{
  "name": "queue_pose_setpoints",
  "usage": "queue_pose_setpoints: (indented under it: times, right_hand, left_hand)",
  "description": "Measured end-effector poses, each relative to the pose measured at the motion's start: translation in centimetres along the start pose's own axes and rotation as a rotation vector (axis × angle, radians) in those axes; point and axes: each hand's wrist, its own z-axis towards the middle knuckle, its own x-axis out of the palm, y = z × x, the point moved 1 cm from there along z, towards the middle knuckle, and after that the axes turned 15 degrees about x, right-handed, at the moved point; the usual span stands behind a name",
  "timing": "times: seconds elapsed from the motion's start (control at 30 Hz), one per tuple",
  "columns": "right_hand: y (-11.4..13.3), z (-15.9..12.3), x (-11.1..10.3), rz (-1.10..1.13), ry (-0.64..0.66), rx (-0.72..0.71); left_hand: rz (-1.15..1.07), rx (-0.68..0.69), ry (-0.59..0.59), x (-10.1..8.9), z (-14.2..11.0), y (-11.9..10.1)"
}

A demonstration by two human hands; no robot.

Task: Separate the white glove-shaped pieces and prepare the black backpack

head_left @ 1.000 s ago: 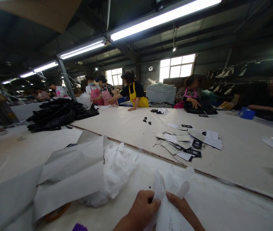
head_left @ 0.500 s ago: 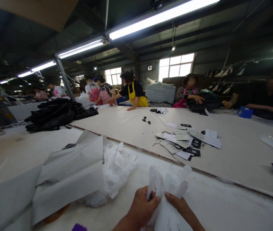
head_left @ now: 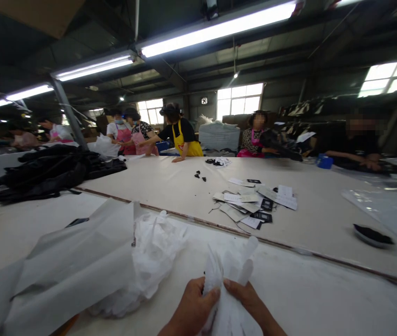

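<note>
At the bottom centre, a bundle of thin white cut fabric pieces (head_left: pixel 232 310) stands up between my two hands, its rounded strip ends pointing upward. My left hand (head_left: pixel 191 305) is closed on the bundle's left side, thumb on top and fingers curled behind. My right hand (head_left: pixel 249 301) pinches it from the right, thumb toward the middle; most of its fingers are hidden by the cloth. To the left lies a heap of similar white pieces (head_left: pixel 154 263), partly under a large creased grey paper sheet (head_left: pixel 79 261).
Across the table seam lie paper hang tags (head_left: pixel 242 198) with strings and small black pieces (head_left: pixel 198 175). A black garment pile (head_left: pixel 58 168) sits at left. A dark curved piece (head_left: pixel 373 235) and clear plastic (head_left: pixel 390 210) are at right. Several co-workers stand at the far side.
My view has turned right, so the scene shifts left. Both hands keep hold of the white bundle. Across the table, a co-worker in a pink apron has lifted a dark garment.
</note>
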Motion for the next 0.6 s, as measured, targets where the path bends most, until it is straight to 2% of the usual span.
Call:
queue_pose_setpoints:
  times: [0.17,0.33,0.5,0.6]
  right_hand:
    - [0.7,-0.3,0.7,0.038,0.114,-0.058]
    - [1.2,-0.5,1.2,0.057,0.181,-0.053]
    - [1.5,-0.7,1.3,0.038,0.176,-0.056]
    - [1.6,-0.8,1.2,0.017,0.167,-0.047]
  left_hand:
    - [0.056,-0.022,-0.032,-0.2,0.4,0.4]
    - [0.166,-0.013,-0.065,-0.2,0.6,-0.3]
    - [0.253,0.023,-0.082,0.0,0.7,-1.1]
    - [0.313,0.04,-0.154,0.3,0.5,-0.9]
